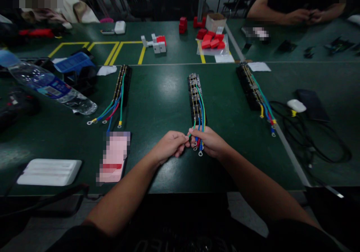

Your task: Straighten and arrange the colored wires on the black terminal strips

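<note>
A black terminal strip (194, 94) lies lengthwise in the middle of the green table (163, 102). Green, blue, yellow and red wires (201, 111) run from it toward me and end in ring lugs. My right hand (210, 141) is closed around the bundle of wire ends. My left hand (170, 146) pinches the green wire's end just left of the bundle. Both hands touch at the fingertips above the table's near half.
Two more terminal strips with coloured wires lie at left (122, 84) and right (249, 86). A water bottle (47, 83) lies at left, a white tray (49, 171) near the front edge, red blocks (211, 40) at the back. Another person's hands (305, 16) rest far right. Black cables (315, 132) coil at right.
</note>
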`<state>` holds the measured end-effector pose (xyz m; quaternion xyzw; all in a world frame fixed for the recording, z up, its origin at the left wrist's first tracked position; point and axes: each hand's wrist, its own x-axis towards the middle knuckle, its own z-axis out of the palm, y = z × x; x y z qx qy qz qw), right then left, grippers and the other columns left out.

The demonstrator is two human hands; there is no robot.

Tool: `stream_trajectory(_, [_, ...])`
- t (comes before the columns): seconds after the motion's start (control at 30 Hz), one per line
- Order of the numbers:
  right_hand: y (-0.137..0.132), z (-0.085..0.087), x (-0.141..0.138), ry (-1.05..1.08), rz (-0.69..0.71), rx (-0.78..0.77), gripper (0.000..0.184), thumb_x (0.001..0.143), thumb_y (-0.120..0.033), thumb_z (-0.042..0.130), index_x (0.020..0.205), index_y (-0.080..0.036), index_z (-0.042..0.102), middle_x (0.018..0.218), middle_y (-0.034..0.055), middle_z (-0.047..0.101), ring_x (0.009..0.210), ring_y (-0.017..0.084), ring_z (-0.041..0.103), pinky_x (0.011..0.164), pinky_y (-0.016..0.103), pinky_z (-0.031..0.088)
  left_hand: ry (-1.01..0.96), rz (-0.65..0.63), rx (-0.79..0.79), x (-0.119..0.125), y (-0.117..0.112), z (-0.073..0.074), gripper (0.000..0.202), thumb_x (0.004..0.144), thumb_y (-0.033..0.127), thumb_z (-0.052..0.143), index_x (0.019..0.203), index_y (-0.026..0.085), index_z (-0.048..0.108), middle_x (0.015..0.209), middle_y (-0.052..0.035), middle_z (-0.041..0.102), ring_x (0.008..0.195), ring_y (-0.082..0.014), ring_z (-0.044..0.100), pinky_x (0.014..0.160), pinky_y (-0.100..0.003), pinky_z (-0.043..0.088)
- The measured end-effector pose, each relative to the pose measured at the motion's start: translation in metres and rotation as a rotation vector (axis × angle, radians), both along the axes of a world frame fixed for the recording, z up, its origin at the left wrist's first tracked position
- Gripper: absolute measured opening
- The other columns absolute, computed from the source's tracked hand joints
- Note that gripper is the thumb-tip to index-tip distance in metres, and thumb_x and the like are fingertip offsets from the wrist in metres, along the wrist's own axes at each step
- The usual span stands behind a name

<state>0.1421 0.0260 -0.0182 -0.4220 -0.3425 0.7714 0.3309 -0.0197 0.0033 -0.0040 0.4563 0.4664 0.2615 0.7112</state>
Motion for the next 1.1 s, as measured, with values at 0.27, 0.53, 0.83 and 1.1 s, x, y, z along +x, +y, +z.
stream_trajectory(0.27, [-0.001, -0.001, -0.001, -0.017, -0.035, -0.020, 0.022, 0.073, -0.032, 0.068, 0.068, -0.016, 0.054, 0.049, -0.0036, 0.054, 0.040, 0.008, 0.051, 0.041, 0.020, 0.040, 0.215, -0.036, 0.239, 0.000, -0.001, -0.002, 0.031, 0.085, 0.039, 0.047, 0.065, 0.016, 0.051, 0.042, 0.0069, 0.043, 0.035, -0.0051, 0.035, 0.037, -0.018, 0.023])
stream_trajectory(0.53, [-0.001, -0.001, -0.002, -0.028, -0.063, -0.010, 0.022, 0.073, -0.030, 0.068, 0.066, -0.016, 0.053, 0.048, -0.0043, 0.053, 0.041, 0.008, 0.050, 0.043, 0.021, 0.043, 0.629, -0.074, 0.732, 0.002, -0.002, 0.007, 0.032, 0.084, 0.031, 0.048, 0.056, 0.015, 0.050, 0.049, 0.0052, 0.043, 0.049, -0.0061, 0.038, 0.050, -0.021, 0.025])
stream_trajectory(0.83, [-0.001, -0.002, 0.000, -0.014, -0.009, 0.010, 0.027, 0.072, -0.036, 0.069, 0.064, -0.016, 0.053, 0.049, -0.0028, 0.054, 0.042, 0.008, 0.051, 0.042, 0.020, 0.039, 0.161, -0.102, 0.173, 0.002, -0.001, 0.003, 0.033, 0.086, 0.040, 0.042, 0.066, 0.016, 0.051, 0.041, 0.0063, 0.044, 0.034, -0.0064, 0.039, 0.038, -0.018, 0.027])
stream_trajectory(1.1, [-0.001, 0.000, -0.002, -0.028, -0.049, -0.007, 0.028, 0.071, -0.035, 0.070, 0.063, -0.017, 0.050, 0.046, -0.0043, 0.053, 0.040, 0.007, 0.049, 0.041, 0.020, 0.039, 0.206, -0.091, 0.256, 0.001, -0.001, 0.001, 0.028, 0.085, 0.034, 0.042, 0.065, 0.016, 0.050, 0.041, 0.0067, 0.042, 0.035, -0.0064, 0.037, 0.038, -0.019, 0.025])
